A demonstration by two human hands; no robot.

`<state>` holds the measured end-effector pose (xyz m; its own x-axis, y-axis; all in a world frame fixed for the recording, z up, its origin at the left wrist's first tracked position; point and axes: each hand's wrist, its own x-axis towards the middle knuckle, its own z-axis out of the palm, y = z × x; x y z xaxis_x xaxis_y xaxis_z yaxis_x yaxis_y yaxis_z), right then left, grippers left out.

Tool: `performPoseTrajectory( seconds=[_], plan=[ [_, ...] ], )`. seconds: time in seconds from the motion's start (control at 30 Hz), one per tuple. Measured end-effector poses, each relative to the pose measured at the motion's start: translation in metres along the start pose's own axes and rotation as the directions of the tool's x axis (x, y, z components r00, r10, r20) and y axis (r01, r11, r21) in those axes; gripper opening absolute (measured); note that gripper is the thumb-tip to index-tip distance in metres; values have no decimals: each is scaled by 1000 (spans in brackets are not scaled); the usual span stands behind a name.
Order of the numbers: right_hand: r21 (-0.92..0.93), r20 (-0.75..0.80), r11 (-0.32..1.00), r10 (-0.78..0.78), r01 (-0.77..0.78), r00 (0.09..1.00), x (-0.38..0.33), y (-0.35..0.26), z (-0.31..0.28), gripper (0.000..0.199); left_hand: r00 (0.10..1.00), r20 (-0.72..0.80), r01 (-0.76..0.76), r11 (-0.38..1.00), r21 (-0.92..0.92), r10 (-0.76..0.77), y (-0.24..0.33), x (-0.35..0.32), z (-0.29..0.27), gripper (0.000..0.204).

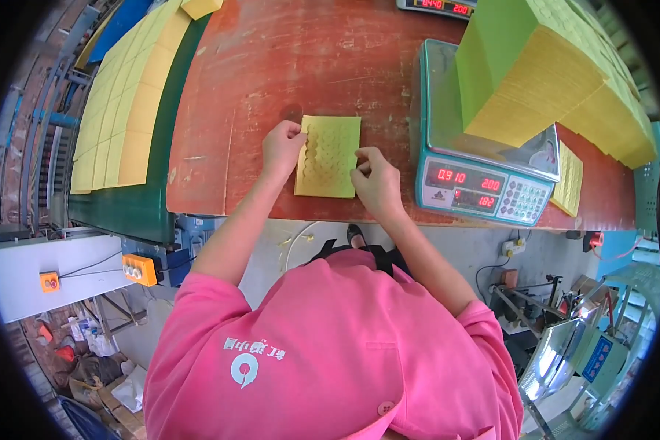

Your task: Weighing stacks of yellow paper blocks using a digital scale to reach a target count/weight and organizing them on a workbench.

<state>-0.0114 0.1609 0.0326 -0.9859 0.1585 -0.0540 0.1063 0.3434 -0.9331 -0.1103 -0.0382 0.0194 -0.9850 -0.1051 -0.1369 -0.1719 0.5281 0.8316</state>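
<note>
1. The left hand is partly curled, thumb and fingertips together at the left edge of a yellow paper pad, near its far corner; whether they pinch it, I cannot tell.
2. The right hand is more tightly curled, thumb and forefinger against the pad's right edge; its grip is likewise unclear.
3. The pad, embossed with rounded shapes, lies flat near the near edge of the worn red tabletop, around mid-length.
4. Toward the tabletop's near right corner stands a teal-framed scale with lit red digits, a small emblem and a marked keypad.
5. A tall yellow-green paper stack overlaps its pan in view; a smaller yellow bundle lies right of the scale.
6. Another lit display shows at the far edge.
7. Beyond the left edge, a green surface carries rows of yellow bundles.
8. The pink shirt bears pale lettering and a round emblem.
9. Below are grey floor and an orange switch box.
</note>
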Motion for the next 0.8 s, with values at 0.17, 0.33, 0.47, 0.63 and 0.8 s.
performPoseTrajectory(
  seconds=[0.17, 0.33, 0.47, 0.63, 0.8],
  plan=[
    [-8, 2, 1000, -22, 22, 1000, 1, 1, 3, 32, 999, 29, -25, 1000, 18, 24, -8, 3, -3, 20],
    [1, 14, 999, -41, 41, 999, 2, -1, 3, 31, 997, 0, -80, 994, 69, 80, -11, 2, -3, 24],
    [-8, 14, 1000, -28, 28, 1000, 4, 3, 3, 30, 974, -93, -183, 961, 205, 206, 0, -12, -5, 34],
    [-28, 27, 999, -41, 42, 999, 4, 7, 3, 29, 748, 11, -588, 654, 477, 664, 30, -50, -2, 51],
    [-46, 4, 996, -71, 71, 997, 0, 4, -1, 25, 641, 501, -766, 446, 462, 582, 33, -63, 10, 59]
  ],
)
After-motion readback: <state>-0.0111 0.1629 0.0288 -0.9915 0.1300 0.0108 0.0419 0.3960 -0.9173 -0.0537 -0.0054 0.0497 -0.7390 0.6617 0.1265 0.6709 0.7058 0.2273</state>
